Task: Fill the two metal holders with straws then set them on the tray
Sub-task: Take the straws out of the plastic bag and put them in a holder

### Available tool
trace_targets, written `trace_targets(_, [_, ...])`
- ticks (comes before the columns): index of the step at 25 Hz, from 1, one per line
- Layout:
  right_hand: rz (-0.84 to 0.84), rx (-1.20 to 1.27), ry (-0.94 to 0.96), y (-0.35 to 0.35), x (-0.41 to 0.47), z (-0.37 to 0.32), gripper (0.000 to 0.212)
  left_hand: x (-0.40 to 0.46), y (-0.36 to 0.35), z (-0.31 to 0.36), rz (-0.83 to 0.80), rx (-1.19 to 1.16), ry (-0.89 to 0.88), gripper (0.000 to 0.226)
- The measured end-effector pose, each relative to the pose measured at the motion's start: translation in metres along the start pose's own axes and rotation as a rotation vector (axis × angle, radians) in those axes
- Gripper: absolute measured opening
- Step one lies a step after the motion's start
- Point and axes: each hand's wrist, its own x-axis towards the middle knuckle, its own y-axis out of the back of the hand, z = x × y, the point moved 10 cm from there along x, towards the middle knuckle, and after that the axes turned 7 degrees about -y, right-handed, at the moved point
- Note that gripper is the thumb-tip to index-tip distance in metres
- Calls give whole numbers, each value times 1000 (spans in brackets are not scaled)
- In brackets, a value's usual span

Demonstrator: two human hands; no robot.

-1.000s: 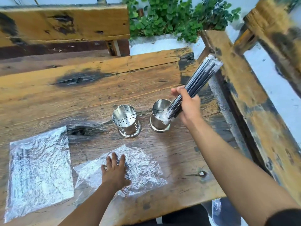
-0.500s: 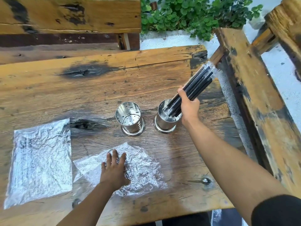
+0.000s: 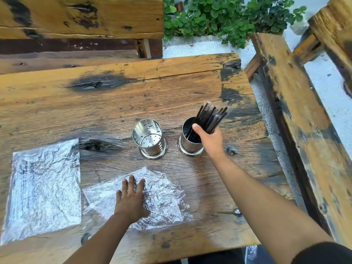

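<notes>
Two perforated metal holders stand upright side by side on the wooden table (image 3: 114,103). The left holder (image 3: 150,141) is empty. The right holder (image 3: 187,147) has a bundle of black wrapped straws (image 3: 211,117) standing in it, leaning to the right. My right hand (image 3: 209,138) grips the bundle just above the holder's rim. My left hand (image 3: 131,201) lies flat, fingers apart, on a crumpled clear plastic bag (image 3: 163,199) near the table's front edge. No tray is in view.
A second clear plastic packet (image 3: 43,189), with dark straws faintly showing inside, lies flat at the front left. A wooden bench (image 3: 297,119) runs along the table's right side, another bench (image 3: 76,18) stands behind it, and green plants (image 3: 224,18) grow at the back.
My right hand has lowered the straw bundle from above the right holder down into it. My left hand stays on the crumpled bag.
</notes>
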Motion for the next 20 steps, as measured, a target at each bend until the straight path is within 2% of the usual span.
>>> trace_targets(6, [-36, 64, 90, 14, 4, -40, 71, -1, 0, 1, 1, -13, -4, 126])
trace_targets(11, [-58, -34, 128, 9, 9, -56, 37, 0, -1, 0, 1, -18, -7, 127])
trace_targets(15, [-48, -56, 70, 4, 16, -44, 36, 0, -1, -1, -1, -26, -9, 127])
trace_targets(20, [11, 105, -25, 6, 15, -40, 25, 0, -3, -2, 0, -26, -17, 127])
